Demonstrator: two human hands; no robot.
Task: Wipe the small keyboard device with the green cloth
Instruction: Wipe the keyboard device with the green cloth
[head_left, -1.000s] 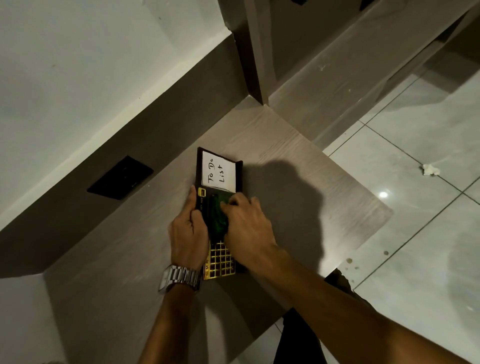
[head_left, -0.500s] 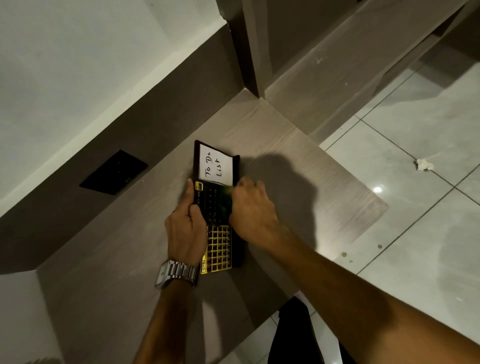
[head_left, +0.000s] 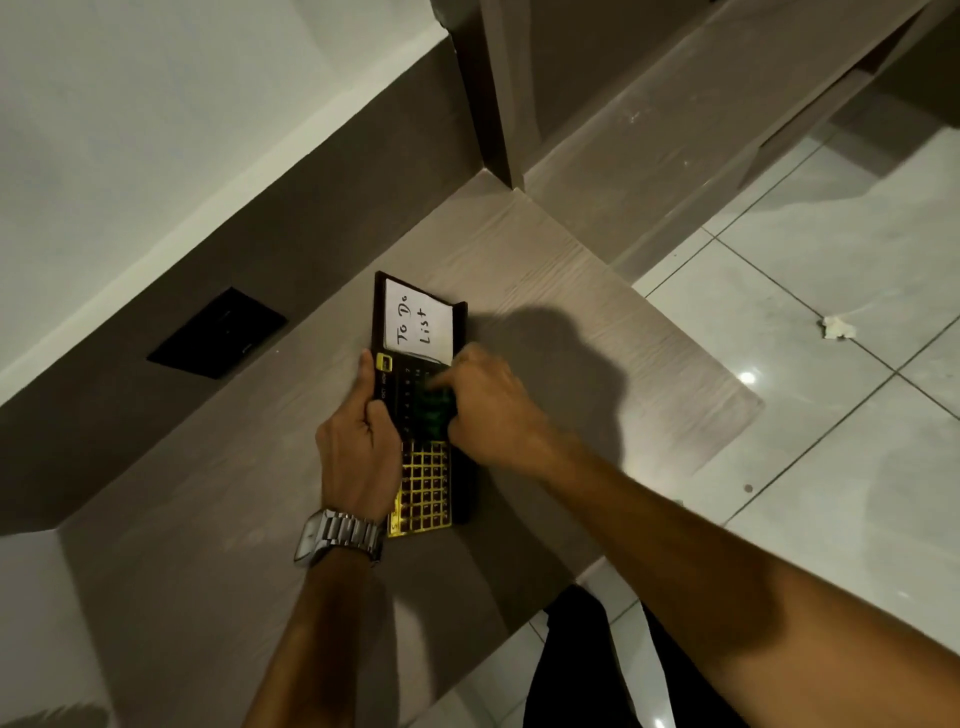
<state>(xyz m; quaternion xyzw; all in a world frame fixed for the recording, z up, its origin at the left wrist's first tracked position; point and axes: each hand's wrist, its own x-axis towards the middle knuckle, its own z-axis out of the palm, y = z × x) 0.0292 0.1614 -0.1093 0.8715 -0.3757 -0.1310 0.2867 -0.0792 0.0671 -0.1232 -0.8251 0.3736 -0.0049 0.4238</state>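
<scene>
The small keyboard device (head_left: 423, 483) lies on the wooden desk, black at its far half and yellow-gridded at its near half. A white "To Do List" card (head_left: 418, 320) covers its upright lid. My left hand (head_left: 358, 447), with a metal watch on the wrist, grips the device's left edge, thumb along the side. My right hand (head_left: 493, 410) presses the green cloth (head_left: 430, 408) onto the black keys in the middle of the device. Most of the cloth is hidden under my fingers.
The desk (head_left: 597, 332) ends at a corner on the right, above a tiled floor. A crumpled white scrap (head_left: 836, 327) lies on the tiles. A black wall socket plate (head_left: 218, 332) sits on the brown back panel to the left.
My right hand slid the green cloth toward the device's right side and slightly up the black keys. My left hand kept its hold on the left edge.
</scene>
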